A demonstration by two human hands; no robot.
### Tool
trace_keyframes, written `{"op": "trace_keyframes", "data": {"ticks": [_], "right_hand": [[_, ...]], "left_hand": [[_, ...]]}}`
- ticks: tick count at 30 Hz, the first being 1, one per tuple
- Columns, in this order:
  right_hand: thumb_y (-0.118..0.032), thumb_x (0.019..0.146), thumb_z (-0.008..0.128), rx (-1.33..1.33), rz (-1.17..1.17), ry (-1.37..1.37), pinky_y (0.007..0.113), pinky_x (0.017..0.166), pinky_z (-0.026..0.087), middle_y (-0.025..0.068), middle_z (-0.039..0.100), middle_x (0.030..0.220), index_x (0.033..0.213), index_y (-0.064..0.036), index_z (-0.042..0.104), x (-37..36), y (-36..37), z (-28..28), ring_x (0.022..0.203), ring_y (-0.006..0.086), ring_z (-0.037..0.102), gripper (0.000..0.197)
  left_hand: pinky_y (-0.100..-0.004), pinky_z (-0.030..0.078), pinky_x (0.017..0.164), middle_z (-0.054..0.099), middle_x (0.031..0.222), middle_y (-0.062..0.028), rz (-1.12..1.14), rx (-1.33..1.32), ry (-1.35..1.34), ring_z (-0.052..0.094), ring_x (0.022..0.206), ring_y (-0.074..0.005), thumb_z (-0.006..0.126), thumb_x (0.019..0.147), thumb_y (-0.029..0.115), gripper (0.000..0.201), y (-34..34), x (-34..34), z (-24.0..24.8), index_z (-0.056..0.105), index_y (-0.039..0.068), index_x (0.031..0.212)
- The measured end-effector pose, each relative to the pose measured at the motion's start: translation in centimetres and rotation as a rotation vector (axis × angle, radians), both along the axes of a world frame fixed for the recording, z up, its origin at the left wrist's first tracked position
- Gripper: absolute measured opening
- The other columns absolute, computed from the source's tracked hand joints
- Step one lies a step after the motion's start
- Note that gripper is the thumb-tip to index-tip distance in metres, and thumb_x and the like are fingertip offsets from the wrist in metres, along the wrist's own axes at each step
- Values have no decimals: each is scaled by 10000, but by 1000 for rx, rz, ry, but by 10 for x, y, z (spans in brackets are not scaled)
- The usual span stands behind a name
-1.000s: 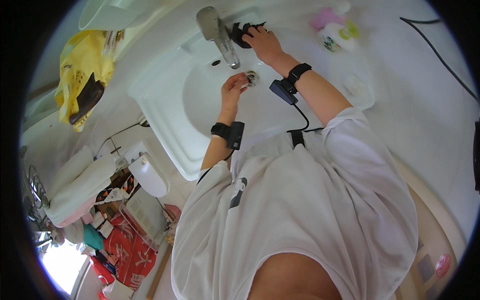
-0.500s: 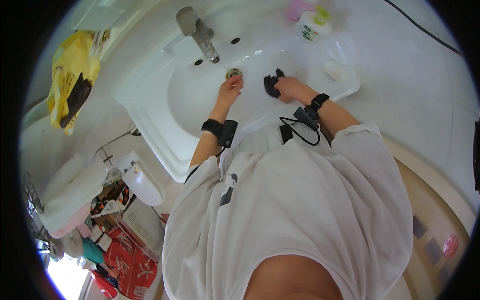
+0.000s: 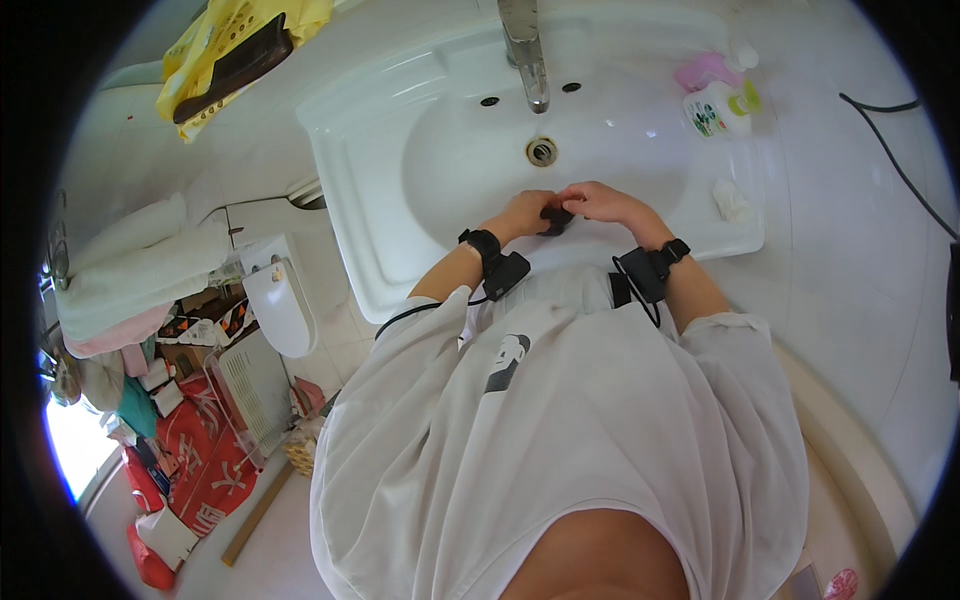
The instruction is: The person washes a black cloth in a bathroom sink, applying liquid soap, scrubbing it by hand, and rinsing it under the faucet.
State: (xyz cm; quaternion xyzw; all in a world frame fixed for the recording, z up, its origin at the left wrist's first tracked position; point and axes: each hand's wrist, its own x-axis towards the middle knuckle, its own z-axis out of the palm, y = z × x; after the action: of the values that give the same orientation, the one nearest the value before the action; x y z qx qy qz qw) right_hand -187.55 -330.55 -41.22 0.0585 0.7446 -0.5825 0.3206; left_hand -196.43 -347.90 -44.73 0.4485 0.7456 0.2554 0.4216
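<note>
Both my hands are together over the near side of the white washbasin point(image 3: 440, 150). A small crumpled dark cloth point(image 3: 553, 224) is bunched between them, mostly covered by fingers. My left hand point(image 3: 524, 213) has its fingers closed round the cloth from the left. From the right, my right hand point(image 3: 604, 202) pinches it, fingertips touching those of the left. Beyond the hands lies the round metal drain point(image 3: 541, 152), uncovered. The chrome tap point(image 3: 524, 55) stands above it, and no running water shows. Black straps with small boxes sit on both wrists.
On the basin's right ledge are a pump bottle point(image 3: 712, 110), a pink container point(image 3: 706, 71) and a white crumpled lump point(image 3: 731, 201). A yellow bag point(image 3: 190, 50) with a dark brown item point(image 3: 235, 68) is at upper left. A white toilet point(image 3: 282, 310) stands lower left.
My left hand has left the drain and come nearer to me, meeting my right hand at the dark cloth. The cloth is now between both hands. The view has shifted, moving the basin rightward in the picture.
</note>
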Motion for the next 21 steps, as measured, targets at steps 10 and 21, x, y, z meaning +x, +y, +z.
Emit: {"op": "trace_keyframes", "data": {"ticks": [10, 21], "right_hand": [[-193, 828, 499, -20, -497, -45, 248, 664, 437, 56, 593, 893, 1078, -40, 543, -10, -1, 38, 793, 122, 547, 296], [-178, 840, 481, 44, -487, 15, 260, 724, 435, 45, 588, 933, 1084, -48, 538, -15, -3, 37, 836, 127, 544, 282]], "left_hand": [[-324, 455, 650, 563, 837, -99, 658, 545, 390, 551, 746, -258, 590, 644, -3, 307, -30, -104, 90, 586, 70, 943], [-371, 415, 819, 522, 1103, -81, 490, 225, 1140, 478, 1031, -270, 616, 721, 156, 332, -40, -156, 43, 585, 123, 1050]]}}
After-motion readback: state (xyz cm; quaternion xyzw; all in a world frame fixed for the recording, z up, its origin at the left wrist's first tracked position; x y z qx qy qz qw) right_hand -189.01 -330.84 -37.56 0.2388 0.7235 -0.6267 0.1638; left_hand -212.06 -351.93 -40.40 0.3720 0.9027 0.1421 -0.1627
